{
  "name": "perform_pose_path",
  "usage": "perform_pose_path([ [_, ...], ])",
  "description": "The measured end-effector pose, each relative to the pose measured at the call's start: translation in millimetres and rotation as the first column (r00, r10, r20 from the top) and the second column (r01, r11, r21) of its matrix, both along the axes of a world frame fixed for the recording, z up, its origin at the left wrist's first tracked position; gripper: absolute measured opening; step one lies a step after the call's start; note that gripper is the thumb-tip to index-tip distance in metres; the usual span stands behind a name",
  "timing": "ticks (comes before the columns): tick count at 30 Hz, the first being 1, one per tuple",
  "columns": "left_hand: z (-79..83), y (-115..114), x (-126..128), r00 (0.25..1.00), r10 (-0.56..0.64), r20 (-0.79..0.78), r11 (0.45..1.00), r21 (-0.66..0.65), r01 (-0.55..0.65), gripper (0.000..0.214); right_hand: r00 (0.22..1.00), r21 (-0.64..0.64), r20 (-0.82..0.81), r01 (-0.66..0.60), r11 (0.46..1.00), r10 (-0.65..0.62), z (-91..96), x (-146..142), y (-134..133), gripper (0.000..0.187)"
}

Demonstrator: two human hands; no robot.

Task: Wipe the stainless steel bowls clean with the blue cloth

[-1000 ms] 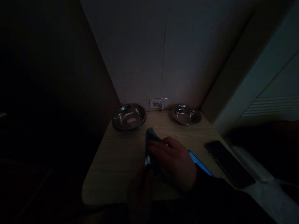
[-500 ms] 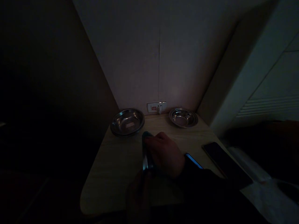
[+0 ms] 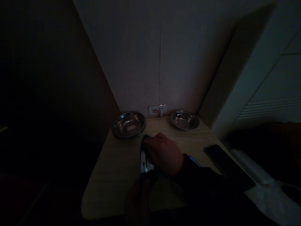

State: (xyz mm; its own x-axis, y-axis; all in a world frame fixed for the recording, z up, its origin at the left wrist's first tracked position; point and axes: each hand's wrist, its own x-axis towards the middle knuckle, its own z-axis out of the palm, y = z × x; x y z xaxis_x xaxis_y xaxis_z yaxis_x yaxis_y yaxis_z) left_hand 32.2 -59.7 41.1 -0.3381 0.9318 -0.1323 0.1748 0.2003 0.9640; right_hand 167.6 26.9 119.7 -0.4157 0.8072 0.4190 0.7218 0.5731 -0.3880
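Observation:
In the dim light, a shiny metal dish [image 3: 143,160] is tipped up on its side in front of me, its curved rim facing left. My left hand [image 3: 138,197] grips its near edge from below, the thumb up against it. My right hand [image 3: 163,153] is closed at the dish's far upper part, with its fingertips at the rim; whether it also holds a cloth is too dark to tell. Behind my hands, a stack of metal bowls [image 3: 129,125] lies on the left of the table, and a smaller metal bowl [image 3: 184,120] lies on the right.
The wooden table [image 3: 103,185] meets the wall, where a socket panel [image 3: 158,110] holds a plug. A dark phone [image 3: 228,166] lies along the right edge. A narrow lit screen [image 3: 194,161] shows beside my right sleeve. White fabric [image 3: 275,201] lies at right.
The dish has tilted a little, showing more of its shiny inside and rim. My right hand has shifted slightly left and down with it. The bowls and phone stay put.

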Motion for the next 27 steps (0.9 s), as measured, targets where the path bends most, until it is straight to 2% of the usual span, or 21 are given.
perform_pose_path([
  [2, -4.4, -5, 7, 0.998, 0.069, 0.004, 0.998, 0.002, -0.069, 0.047, 0.993, -0.098, -0.115, 0.022, 0.995, -0.033, -3.0, 5, 6, 0.021],
  [4, -8.5, -9, 14, 0.988, 0.153, 0.015, 0.987, 0.038, -0.153, 0.041, 0.94, -0.185, -0.322, 0.054, 0.981, -0.113, -10.3, 9, 4, 0.023],
  [7, -12.4, -11, 17, 0.977, 0.205, 0.061, 0.974, 0.09, -0.21, 0.032, 0.756, -0.329, -0.606, 0.045, 0.943, -0.248, -21.7, 12, -8, 0.025],
  [9, -13.6, -10, 13, 0.974, 0.211, 0.083, 0.972, 0.09, -0.218, 0.029, 0.642, -0.41, -0.7, 0.0, 0.912, -0.314, -26.2, 12, -16, 0.026],
  [12, -13.3, -6, 0, 0.972, 0.205, 0.116, 0.976, 0.049, -0.211, 0.031, 0.52, -0.476, -0.764, -0.055, 0.878, -0.382, -29.5, 11, -25, 0.025],
  [16, -5.2, 0, -11, 0.972, 0.149, 0.18, 0.988, -0.059, -0.14, 0.037, 0.397, -0.525, -0.806, -0.136, 0.84, -0.439, -33.4, 9, -32, 0.029],
  [19, 7.7, 2, -7, 0.986, 0.121, 0.115, 0.992, -0.051, -0.116, 0.037, 0.301, -0.55, -0.822, -0.203, 0.81, -0.483, -36.7, 6, -35, 0.035],
  [22, 21.6, 1, 2, 0.99, 0.138, 0.032, 0.99, -0.036, -0.137, 0.038, 0.159, -0.577, -0.816, -0.247, 0.778, -0.555, -39.0, 6, -36, 0.039],
  [25, 30.6, -1, 7, 0.982, 0.172, -0.074, 0.984, -0.02, -0.174, 0.046, 0.031, -0.62, -0.775, -0.229, 0.75, -0.631, -40.9, 9, -37, 0.042],
  [27, 31.8, -1, 9, 0.968, 0.228, -0.106, 0.972, -0.034, -0.233, 0.048, 0.004, -0.637, -0.763, -0.173, 0.751, -0.646, -42.9, 14, -38, 0.044],
])
